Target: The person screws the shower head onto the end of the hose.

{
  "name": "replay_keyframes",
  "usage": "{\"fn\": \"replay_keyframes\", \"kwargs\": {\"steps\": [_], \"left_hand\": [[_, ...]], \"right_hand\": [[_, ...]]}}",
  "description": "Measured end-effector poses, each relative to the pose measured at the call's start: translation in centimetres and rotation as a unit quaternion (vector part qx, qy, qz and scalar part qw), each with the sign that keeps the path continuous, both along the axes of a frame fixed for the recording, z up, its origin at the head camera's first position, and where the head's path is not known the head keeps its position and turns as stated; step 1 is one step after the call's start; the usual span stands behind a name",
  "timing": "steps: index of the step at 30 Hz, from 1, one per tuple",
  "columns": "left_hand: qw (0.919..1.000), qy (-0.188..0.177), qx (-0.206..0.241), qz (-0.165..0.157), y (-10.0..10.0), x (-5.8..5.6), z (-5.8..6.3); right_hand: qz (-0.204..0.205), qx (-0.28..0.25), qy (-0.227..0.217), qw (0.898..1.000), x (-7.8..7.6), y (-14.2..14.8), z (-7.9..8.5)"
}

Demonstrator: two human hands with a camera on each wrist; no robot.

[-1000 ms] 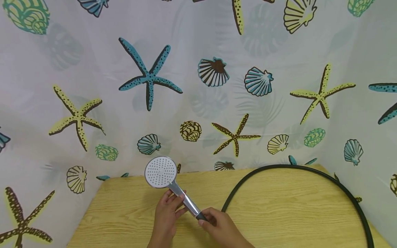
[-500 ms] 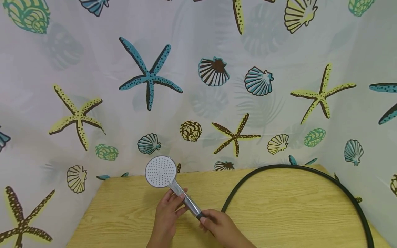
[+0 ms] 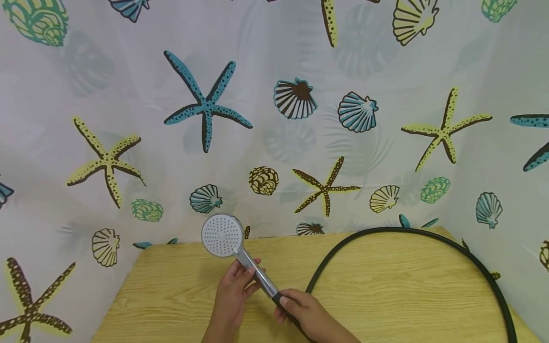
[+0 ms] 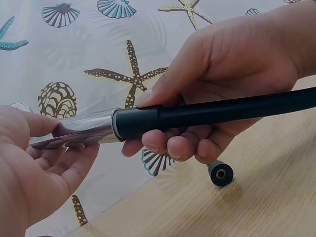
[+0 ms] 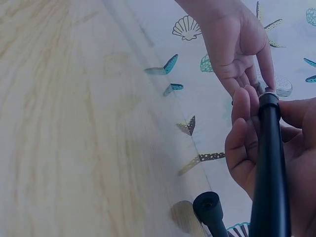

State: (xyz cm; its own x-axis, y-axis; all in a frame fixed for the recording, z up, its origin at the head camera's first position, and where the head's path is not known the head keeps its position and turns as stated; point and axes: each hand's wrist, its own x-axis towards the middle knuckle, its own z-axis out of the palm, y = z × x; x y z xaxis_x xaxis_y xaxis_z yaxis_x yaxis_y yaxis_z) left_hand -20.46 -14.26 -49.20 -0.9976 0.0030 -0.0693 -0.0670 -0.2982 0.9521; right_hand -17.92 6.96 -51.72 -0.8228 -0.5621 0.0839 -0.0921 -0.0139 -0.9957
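Observation:
A chrome hand shower [image 3: 222, 235] with a round white spray face is tilted, its head up and to the left. My left hand [image 3: 231, 295] grips its chrome handle [image 4: 89, 126] between thumb and fingers. My right hand [image 3: 306, 309] pinches the black collar [image 4: 138, 122] of a black hose [image 4: 237, 107] at the lower end of that handle. In the left wrist view the collar sits against the chrome, with no gap visible. Whether it is threaded on is hidden. The hose's other end [image 4: 221, 174], with a brass-coloured centre, lies on the table near the right hand.
The hose's long loop [image 3: 386, 230] arcs over the right side of the wooden table [image 3: 171, 295] and leaves the view at the lower right. A white curtain [image 3: 266, 57] printed with starfish and shells hangs behind the table and on both sides.
The hand shower has risen slightly. My right hand has shifted its fingers at the collar, and more of the black hose shows beneath it. The left hand keeps its grip almost in place.

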Motion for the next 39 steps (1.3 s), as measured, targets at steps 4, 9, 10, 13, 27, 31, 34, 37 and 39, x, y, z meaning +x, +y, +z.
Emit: {"fn": "replay_keyframes", "kwargs": {"steps": [4,9,10,13,27,31,34,37,39], "left_hand": [[1.0,0.009,0.005,0.0,0.0,0.06,0.08],[0.9999,0.003,0.01,0.012,0.05,0.01,0.2],[0.9998,0.001,0.011,0.016,0.08,-0.02,0.2],[0.9993,-0.004,0.012,0.035,0.2,-0.08,0.1],[0.9948,-0.012,-0.013,0.101,0.64,-0.11,-0.23],[0.9942,-0.022,-0.031,0.101,0.61,-0.12,-0.21],[0.9943,-0.022,-0.036,0.098,0.59,-0.06,-0.16],[0.9947,-0.02,-0.031,0.097,0.61,-0.02,-0.11],[0.9948,-0.021,-0.027,0.096,0.6,-0.02,-0.08]], "right_hand": [[0.0,-0.01,-0.011,1.0,-0.14,0.0,-0.01],[-0.034,0.01,-0.044,0.998,-0.26,0.16,0.2],[-0.043,0.021,-0.048,0.998,-0.27,0.22,0.26],[-0.06,0.038,-0.057,0.996,-0.37,0.31,0.39],[-0.087,0.121,0.051,0.988,-0.09,-0.13,0.74],[-0.095,0.125,0.059,0.986,-0.02,-0.31,0.55],[-0.104,0.122,0.057,0.985,0.0,-0.44,0.47],[-0.106,0.112,0.053,0.987,0.07,-0.55,0.51],[-0.105,0.107,0.05,0.987,0.15,-0.59,0.59]]}}
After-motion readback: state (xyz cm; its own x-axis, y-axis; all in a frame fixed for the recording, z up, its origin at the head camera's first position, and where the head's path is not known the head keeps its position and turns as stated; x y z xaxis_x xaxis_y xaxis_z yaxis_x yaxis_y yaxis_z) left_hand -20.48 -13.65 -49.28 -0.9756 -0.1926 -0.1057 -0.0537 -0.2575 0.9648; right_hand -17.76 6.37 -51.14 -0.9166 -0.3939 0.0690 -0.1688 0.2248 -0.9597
